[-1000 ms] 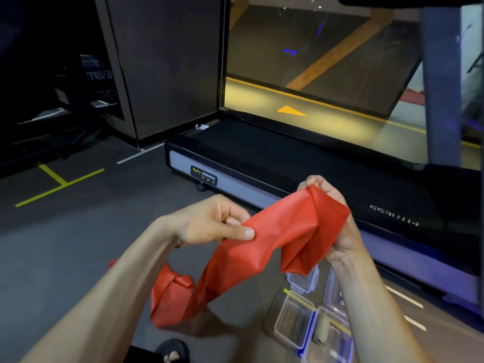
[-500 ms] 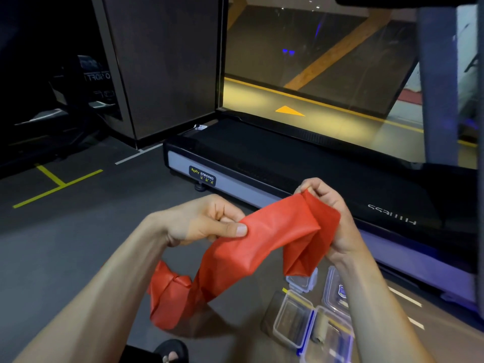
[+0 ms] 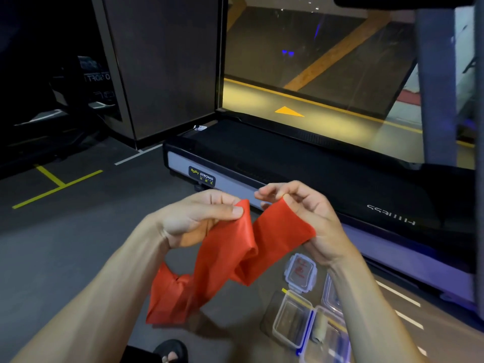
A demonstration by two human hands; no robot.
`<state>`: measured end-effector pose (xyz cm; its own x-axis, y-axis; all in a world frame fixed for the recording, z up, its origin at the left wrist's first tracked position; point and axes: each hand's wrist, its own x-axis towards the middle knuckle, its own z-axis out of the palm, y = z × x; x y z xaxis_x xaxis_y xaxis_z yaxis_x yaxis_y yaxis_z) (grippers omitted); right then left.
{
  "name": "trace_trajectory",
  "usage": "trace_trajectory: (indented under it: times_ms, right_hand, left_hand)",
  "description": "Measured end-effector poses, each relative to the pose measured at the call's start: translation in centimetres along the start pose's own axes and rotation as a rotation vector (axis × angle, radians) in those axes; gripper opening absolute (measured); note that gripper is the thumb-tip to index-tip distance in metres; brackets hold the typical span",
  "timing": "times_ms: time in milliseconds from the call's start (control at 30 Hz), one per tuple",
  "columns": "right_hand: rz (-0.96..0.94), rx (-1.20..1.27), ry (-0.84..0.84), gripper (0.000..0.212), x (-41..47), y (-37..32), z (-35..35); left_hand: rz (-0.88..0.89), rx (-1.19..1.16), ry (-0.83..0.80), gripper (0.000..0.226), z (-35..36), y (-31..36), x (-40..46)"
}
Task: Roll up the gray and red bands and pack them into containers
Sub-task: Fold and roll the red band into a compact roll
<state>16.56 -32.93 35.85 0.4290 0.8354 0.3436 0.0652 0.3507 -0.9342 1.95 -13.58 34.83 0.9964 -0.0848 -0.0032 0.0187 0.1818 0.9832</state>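
Observation:
A long red band [image 3: 227, 252] hangs between my hands and trails down to the floor at lower left. My left hand [image 3: 193, 218] pinches one fold of it between thumb and fingers. My right hand [image 3: 301, 208] holds the band's end against its palm with curled fingers. Clear plastic containers [image 3: 290, 318] lie open on the floor at lower right, one with a rolled gray band [image 3: 320, 334] inside. A loose lid [image 3: 301, 272] lies beside them.
A black treadmill [image 3: 288, 166] runs across the floor just beyond my hands, with an upright post at right. A dark wall panel stands at back left. Yellow and white lines mark the gray floor. My sandalled foot [image 3: 171, 352] shows at the bottom.
My hands have come closer together and the band between them has folded into a sagging loop. My right hand has shifted its grip to the band's end edge.

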Motion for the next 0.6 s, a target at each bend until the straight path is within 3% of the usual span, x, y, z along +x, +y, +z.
trace_trajectory:
  times_ms: [100,200,267,333,467,600]
  right_hand:
    - [-0.021,-0.188,-0.055,0.009,0.2,0.0,1.0]
    - [0.014,-0.295,-0.145,0.009,0.1,0.3,1.8]
    - [0.054,-0.354,-0.172,0.010,0.0,0.3,1.9]
    - [0.074,-0.439,-0.178,0.009,-0.1,0.3,1.6]
    - [0.074,-0.552,-0.232,0.008,-0.3,0.3,1.2]
    - [0.059,-0.569,-0.246,0.006,-0.2,0.2,0.9]
  left_hand:
    - [-0.056,0.037,-0.019,0.030,0.2,-0.2,0.1]
    - [-0.080,0.104,0.003,0.069,0.4,-0.3,0.3]
    - [-0.086,0.179,0.007,0.078,0.4,-0.3,0.3]
    - [-0.119,0.248,-0.013,0.069,0.4,-0.2,0.2]
    - [-0.151,0.360,-0.032,0.030,0.7,0.1,0.1]
    - [-0.147,0.379,-0.022,0.051,0.7,0.0,-0.1]
